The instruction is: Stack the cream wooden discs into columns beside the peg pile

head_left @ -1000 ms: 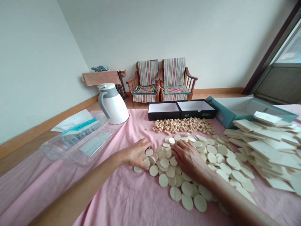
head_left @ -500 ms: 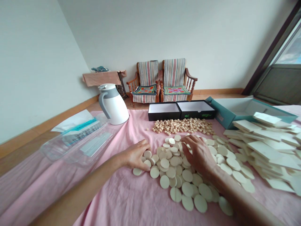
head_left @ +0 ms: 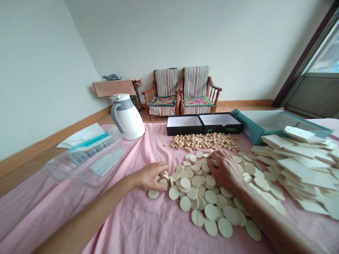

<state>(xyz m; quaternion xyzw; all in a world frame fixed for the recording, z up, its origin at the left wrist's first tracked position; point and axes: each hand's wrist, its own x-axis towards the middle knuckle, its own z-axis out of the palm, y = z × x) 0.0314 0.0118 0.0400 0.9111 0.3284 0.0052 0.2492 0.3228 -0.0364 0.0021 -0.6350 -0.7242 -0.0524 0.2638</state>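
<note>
Here, left hand (head_left: 151,176) and right hand (head_left: 225,170) curled over pale discs (head_left: 197,181), grip unclear; clear tub (head_left: 60,170) with packets (head_left: 91,149).

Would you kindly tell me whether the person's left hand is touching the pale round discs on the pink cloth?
Touching. The head view shows the left hand with fingers curled around a few round discs at the pile's left edge.

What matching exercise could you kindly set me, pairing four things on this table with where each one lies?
Things:
1 round discs
2 white jug
3 black boxes
4 rectangular tiles

Places:
A far left corner of the pink cloth
B under the left hand and right hand
C piled at the right
D just beyond the small pegs

Pairs: 1-B, 2-A, 3-D, 4-C
</note>
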